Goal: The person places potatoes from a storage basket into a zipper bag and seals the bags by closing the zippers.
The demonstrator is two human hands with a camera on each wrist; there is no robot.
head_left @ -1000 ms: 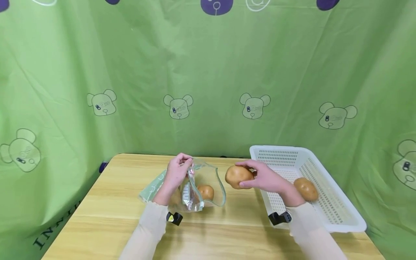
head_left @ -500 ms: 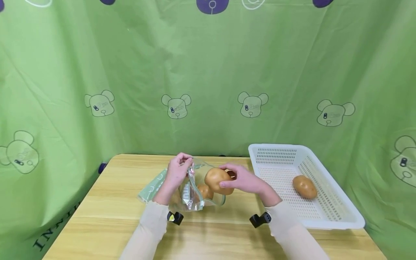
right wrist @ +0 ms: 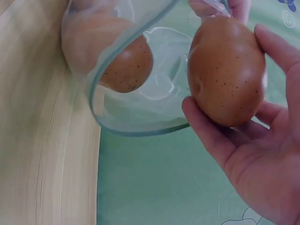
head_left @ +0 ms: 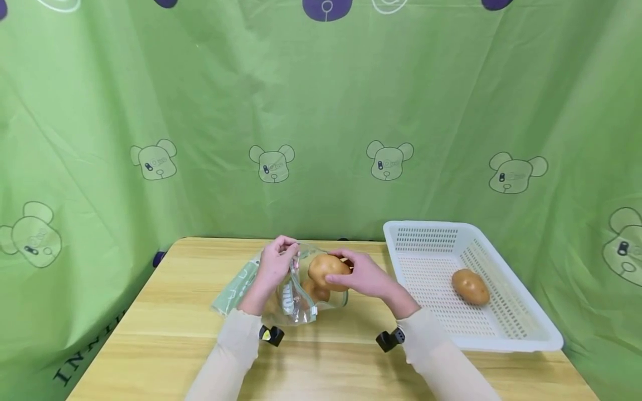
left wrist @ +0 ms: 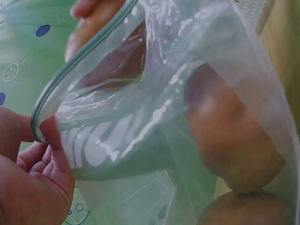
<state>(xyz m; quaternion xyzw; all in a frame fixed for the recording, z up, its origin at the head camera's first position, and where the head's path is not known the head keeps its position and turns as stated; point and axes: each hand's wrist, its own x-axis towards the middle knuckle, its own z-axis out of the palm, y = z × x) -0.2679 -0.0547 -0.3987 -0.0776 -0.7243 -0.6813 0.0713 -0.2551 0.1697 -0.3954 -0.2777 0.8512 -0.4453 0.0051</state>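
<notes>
Head view: bright, even, diffuse light; soft shadows lie under the sleeves on the table [head_left: 150, 334]. Edges bow slightly. Left wrist view: white glare streaks the clear bag [left wrist: 154, 117], with close surfaces blurred. Right wrist view: sharp, softly lit.

The bag [head_left: 296, 289] is clear, glossy plastic film, creased and catching white highlights, with a thicker blue-green zip strip along its mouth [left wrist: 75, 61]. The held potato [right wrist: 227, 70] has smooth, matt tan-brown skin dotted with fine dark specks; the 1 inside the bag [right wrist: 126, 65] looks the same through the film. A third potato [head_left: 470, 287] shows the same dull skin. The basket [head_left: 526, 328] is white rigid plastic, perforated with fine slots, slightly shiny at its rim. The worktop [head_left: 165, 340] is pale wood-grain, smooth with a soft sheen. The backdrop [head_left: 200, 111] is matt green cloth, wrinkled and printed. The sleeves [head_left: 230, 351] are thin, matt beige fabric.
</notes>
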